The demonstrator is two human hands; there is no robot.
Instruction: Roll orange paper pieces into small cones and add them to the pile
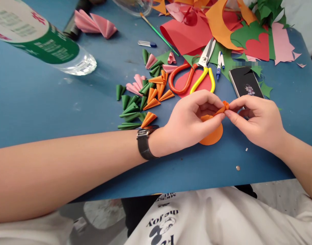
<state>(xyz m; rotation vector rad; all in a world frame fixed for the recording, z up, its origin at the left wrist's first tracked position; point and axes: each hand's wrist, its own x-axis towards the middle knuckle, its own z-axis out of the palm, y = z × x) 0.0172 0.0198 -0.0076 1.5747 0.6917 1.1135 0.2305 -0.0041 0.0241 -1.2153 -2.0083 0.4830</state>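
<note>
Closest to the lens is a white printed T-shirt (222, 217), with the person's bare left forearm lying across the near edge of the blue table (44, 109) and a dark wristwatch (145, 143) at the wrist. Past it, the left hand (189, 122) pinches an orange paper (213, 134) between thumb and fingertips. The right hand (258, 120) meets it from the other side, thumb and forefinger clenched on the paper's rolled tip. The round lower part of the sheet hangs beneath the left hand, down at the tabletop near the front edge.

Just behind the hands lie scissors (196, 76) with one orange and one yellow handle, on a red paper disc. A dark phone (245, 83) sits beside the right hand. To the left of the scissors is a heap of paper cones (143, 98) in green, orange and pink. Farther back lies a spread of cut paper scraps (222, 27), and at far left a plastic bottle (44, 41) – green-labelled, tilted in the view.
</note>
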